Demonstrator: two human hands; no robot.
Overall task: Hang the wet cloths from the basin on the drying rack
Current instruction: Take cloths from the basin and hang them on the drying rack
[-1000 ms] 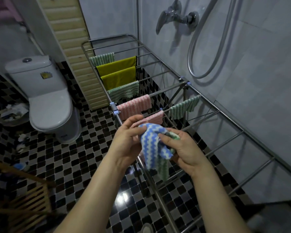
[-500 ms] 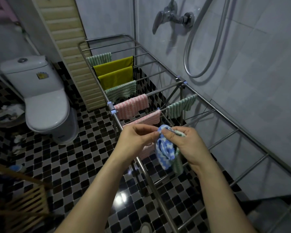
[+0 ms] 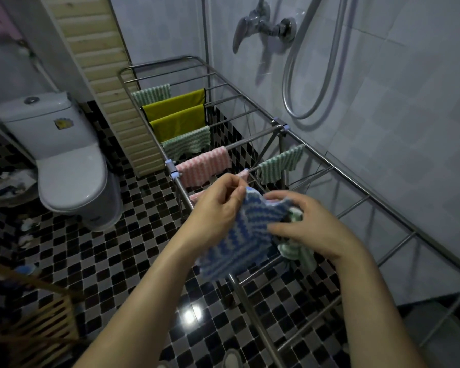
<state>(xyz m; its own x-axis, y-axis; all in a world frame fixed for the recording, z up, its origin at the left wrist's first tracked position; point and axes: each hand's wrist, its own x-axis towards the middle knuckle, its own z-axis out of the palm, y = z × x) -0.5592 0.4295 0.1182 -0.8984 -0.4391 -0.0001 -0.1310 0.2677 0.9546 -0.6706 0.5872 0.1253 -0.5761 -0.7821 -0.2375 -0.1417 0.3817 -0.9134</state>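
A blue-and-white striped cloth (image 3: pixel 243 237) is spread between my two hands just above the near rails of the metal drying rack (image 3: pixel 356 179). My left hand (image 3: pixel 217 208) pinches its upper left corner. My right hand (image 3: pixel 306 224) grips its right side together with a bunched green-and-white cloth (image 3: pixel 295 248) that hangs below the palm. Several cloths hang on the far rails: green striped ones (image 3: pixel 152 92), two yellow ones (image 3: pixel 177 104), a pink one (image 3: pixel 205 166) and another green one (image 3: pixel 280 163). No basin is in view.
A white toilet (image 3: pixel 64 160) stands at the left on the black-and-white tiled floor (image 3: pixel 112 251). A wooden slatted thing (image 3: pixel 37 314) fills the lower left corner. A shower tap (image 3: pixel 260 25) and hose (image 3: pixel 311 75) are on the tiled wall beyond the rack.
The blue cloth was bunched between my hands; now it is opened out flat, with my hands drawn further apart. The view has shifted slightly left.
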